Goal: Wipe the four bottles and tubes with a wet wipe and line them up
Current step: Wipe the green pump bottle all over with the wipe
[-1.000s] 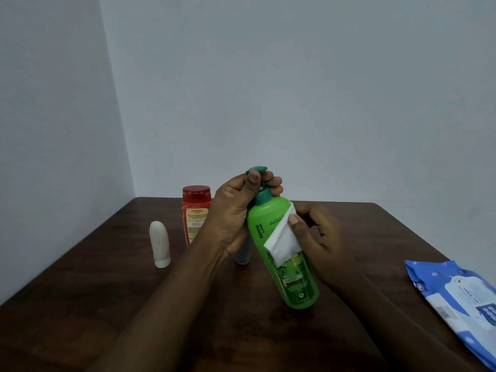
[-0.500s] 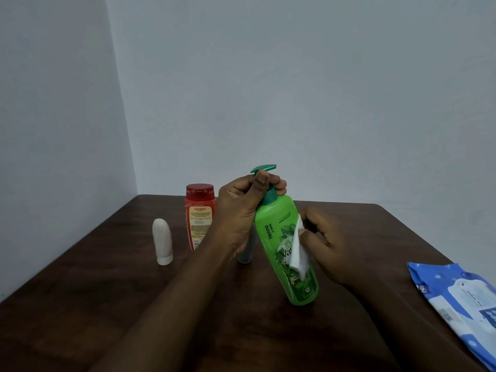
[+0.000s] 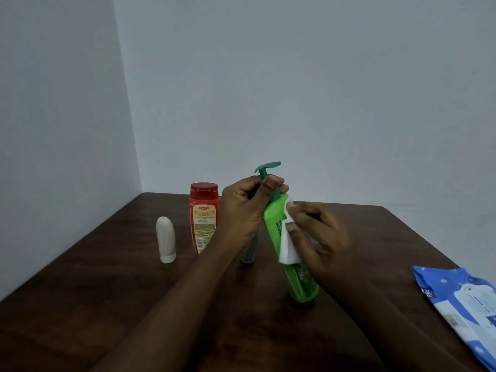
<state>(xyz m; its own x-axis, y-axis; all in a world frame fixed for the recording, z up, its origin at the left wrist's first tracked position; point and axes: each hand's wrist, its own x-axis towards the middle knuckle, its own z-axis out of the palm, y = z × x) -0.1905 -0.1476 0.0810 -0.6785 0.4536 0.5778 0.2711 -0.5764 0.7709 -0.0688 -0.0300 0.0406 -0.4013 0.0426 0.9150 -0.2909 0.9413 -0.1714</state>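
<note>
So the table (image 3: 107,304) looks the same as a second ago, and the blue wipes pack (image 3: 461,299) is off at my right edge, untouched. The green pump bottle (image 3: 303,285) is the one I'm on: it's tilted with its top leaning left, and its base looks to be down on the table in front of me. My left grip (image 3: 241,208) is curled tight round the neck. It sits lower than a second ago, so the pump head now sticks out clear above my fingers. My right grip (image 3: 316,237) is a bit blurry, but the thumb and fingers are closed on the wipe. The red bottle (image 3: 204,218) stands behind my left wrist, the white tube (image 3: 166,240) is further left, and a grey tube (image 3: 248,253) is mostly hidden behind my left grip. All three are upright and haven't budged. The real change is the wet wipe (image 3: 288,245). Half a second ago it was low on the bottle's right side, and now it's up by the shoulder. I reckon I'm finishing the upper part, and then the bottle can join the row.
</note>
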